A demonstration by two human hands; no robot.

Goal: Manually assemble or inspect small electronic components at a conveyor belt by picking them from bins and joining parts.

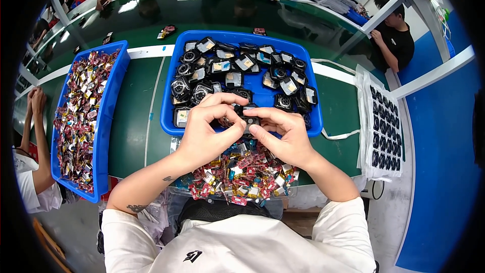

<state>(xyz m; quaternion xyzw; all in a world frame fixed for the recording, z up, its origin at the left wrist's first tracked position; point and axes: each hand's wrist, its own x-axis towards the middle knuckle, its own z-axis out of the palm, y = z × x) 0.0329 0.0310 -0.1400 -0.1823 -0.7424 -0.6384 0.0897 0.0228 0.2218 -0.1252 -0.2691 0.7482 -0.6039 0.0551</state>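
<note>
Both my hands meet over the near edge of a blue tray [237,34] filled with black smartwatch cases [233,79]. Between their fingertips is a small dark watch case [251,121], partly covered by the fingers. My left hand [214,127] pinches its left side with thumb and fingers. From the other side, my right hand [284,134] presses thumb and bent fingers against it. Just below lies a heap of small red circuit boards with silvery and yellow parts [247,174], in a clear tray partly hidden by my arms.
Left of me, a long blue tray [103,136] holds many similar small parts. On the right, white sheets carry rows of dark round pieces [385,131]. Beyond a white rail runs a green belt [212,15] with scattered parts. Other people sit on the left, far side and right.
</note>
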